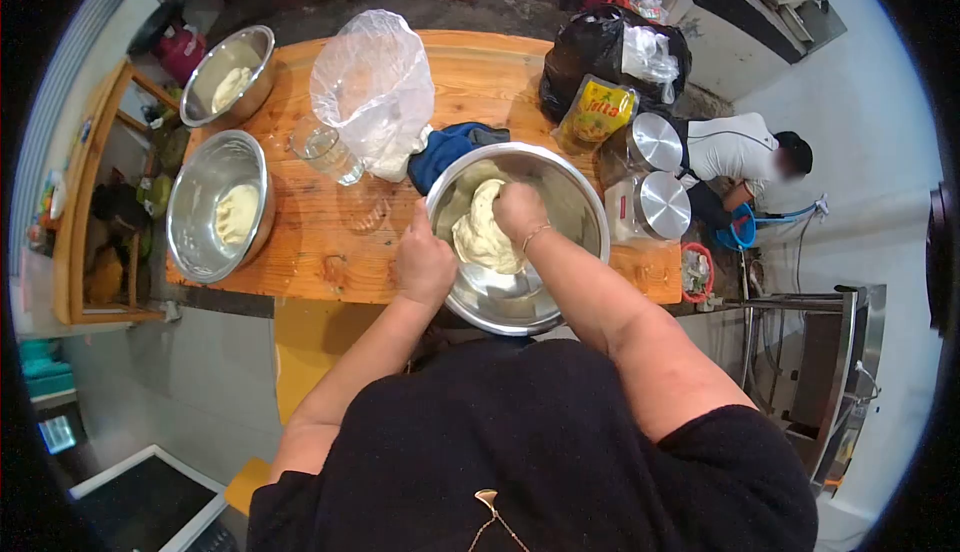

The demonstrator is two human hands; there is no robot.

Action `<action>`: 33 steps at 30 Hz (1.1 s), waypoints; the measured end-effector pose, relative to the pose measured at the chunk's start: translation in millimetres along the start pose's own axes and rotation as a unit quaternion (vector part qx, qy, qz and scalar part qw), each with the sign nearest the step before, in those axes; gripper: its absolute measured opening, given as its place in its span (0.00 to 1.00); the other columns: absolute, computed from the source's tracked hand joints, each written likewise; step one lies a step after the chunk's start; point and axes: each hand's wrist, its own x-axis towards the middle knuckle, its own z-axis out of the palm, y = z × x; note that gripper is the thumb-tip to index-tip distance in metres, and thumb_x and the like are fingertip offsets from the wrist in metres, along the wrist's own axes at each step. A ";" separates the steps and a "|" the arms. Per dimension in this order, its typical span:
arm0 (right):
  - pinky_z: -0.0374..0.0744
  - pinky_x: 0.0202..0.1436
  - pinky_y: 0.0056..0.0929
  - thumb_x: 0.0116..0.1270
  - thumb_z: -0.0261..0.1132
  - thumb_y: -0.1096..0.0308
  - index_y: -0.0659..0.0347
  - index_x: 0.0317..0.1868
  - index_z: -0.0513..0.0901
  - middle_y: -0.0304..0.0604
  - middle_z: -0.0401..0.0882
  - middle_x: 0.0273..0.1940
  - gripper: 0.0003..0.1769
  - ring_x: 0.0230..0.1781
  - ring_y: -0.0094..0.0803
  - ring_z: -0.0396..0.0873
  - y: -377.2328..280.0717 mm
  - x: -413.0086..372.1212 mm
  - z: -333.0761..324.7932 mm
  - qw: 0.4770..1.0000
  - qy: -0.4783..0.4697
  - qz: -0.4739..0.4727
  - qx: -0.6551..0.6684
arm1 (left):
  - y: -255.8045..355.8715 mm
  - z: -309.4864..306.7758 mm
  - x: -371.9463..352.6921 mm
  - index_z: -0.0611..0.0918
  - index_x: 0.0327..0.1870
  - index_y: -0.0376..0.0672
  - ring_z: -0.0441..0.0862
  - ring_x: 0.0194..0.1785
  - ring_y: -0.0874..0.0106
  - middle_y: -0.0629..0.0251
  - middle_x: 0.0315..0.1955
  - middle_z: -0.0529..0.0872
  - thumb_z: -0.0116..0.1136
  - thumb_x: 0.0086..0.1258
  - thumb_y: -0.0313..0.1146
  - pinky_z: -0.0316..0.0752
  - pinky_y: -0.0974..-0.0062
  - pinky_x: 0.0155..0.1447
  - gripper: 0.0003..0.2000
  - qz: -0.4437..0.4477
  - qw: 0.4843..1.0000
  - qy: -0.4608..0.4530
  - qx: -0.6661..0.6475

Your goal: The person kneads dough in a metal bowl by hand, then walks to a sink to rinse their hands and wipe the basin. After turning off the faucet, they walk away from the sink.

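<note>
A large steel mixing bowl [580, 227] stands at the front edge of the wooden table, close to my body. In it lies a lump of pale, soft dough [480, 242], stretched up along the bowl's far side. My right hand [521, 214] is inside the bowl, closed on the upper right part of the dough, its fingertips hidden. At the bowl's left rim, my left hand [425, 262] grips the edge with the thumb up along it. Just behind the bowl a dark blue cloth [450, 152] lies bunched.
Two more steel bowls [262, 187] [262, 62] with dough stand left. A glass [335, 157] and a clear plastic bag [370, 77] are behind. On the right are lidded jars [664, 207], a yellow pouch [598, 112] and a black bag [570, 62]. Beyond, a person bends over a blue bucket [738, 232].
</note>
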 end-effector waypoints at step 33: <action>0.77 0.45 0.45 0.57 0.59 0.66 0.65 0.35 0.79 0.55 0.78 0.34 0.11 0.43 0.52 0.77 -14.1 -131.7 -75.3 0.924 -0.161 -0.313 -0.146 | -7.0 3.8 11.2 0.71 0.58 0.34 0.80 0.38 0.44 0.39 0.33 0.81 0.47 0.55 0.21 0.73 0.51 0.44 0.25 0.027 1.000 0.002 -0.010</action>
